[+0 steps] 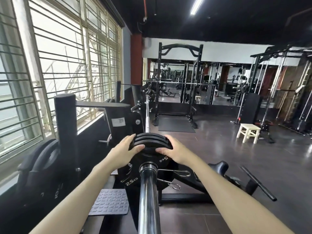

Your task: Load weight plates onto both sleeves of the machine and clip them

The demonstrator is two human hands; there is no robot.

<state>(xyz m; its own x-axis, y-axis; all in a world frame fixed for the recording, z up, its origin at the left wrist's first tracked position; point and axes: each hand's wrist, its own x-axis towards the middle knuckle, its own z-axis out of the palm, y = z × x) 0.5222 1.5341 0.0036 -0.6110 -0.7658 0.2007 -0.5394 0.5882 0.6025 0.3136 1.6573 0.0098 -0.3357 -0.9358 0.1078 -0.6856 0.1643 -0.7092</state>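
A chrome sleeve (pixel 148 196) runs from the bottom centre up toward a stack of black weight plates (pixel 150 159) marked 2.5 kg. A metal spring clip (pixel 175 174) sits on the sleeve right against the front plate. My left hand (pixel 125 149) grips the stack's upper left edge, fingers over the top and thumb on the front face. At the upper right edge my right hand (pixel 173 150) grips the stack the same way. Both hands are wrapped round the rims of several plates.
Larger black plates (pixel 42 168) hang on a storage post at the left under the barred windows. A textured footplate (pixel 109 202) lies low left of the sleeve. A power rack (pixel 179 81) and a wooden stool (pixel 249 132) stand on the dark floor beyond.
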